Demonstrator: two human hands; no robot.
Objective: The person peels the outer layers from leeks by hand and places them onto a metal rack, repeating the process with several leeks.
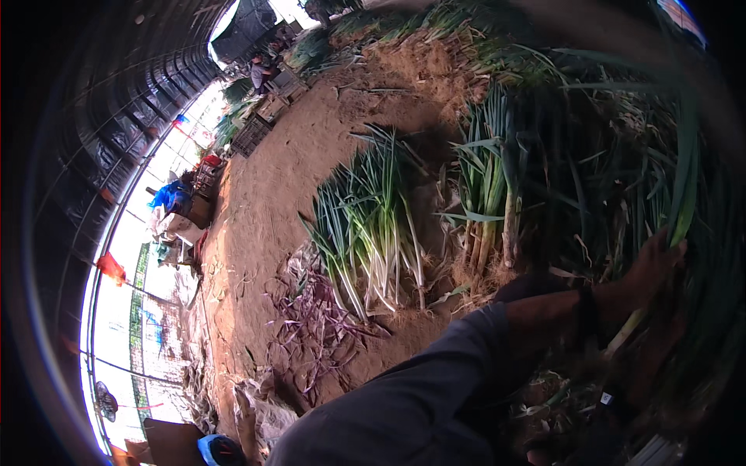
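Observation:
My left hand (651,270) reaches out to the right from a dark sleeve and is closed around a long green onion stalk (682,203) that stands among dense green leaves. The stalk's pale lower part (625,332) runs down below the hand. My right hand (660,346) is just beneath, dark and blurred, with a wristband (608,399) on its wrist. It lies close to the stalk's base, but its grip is too dim to make out.
A bundle of pulled green onions (373,229) lies on the brown soil, with an upright clump (489,194) beside it. Purple peel scraps (311,318) litter the ground. Crates (252,136) and people (259,74) are far back. A dark curved cover (116,85) runs along the left.

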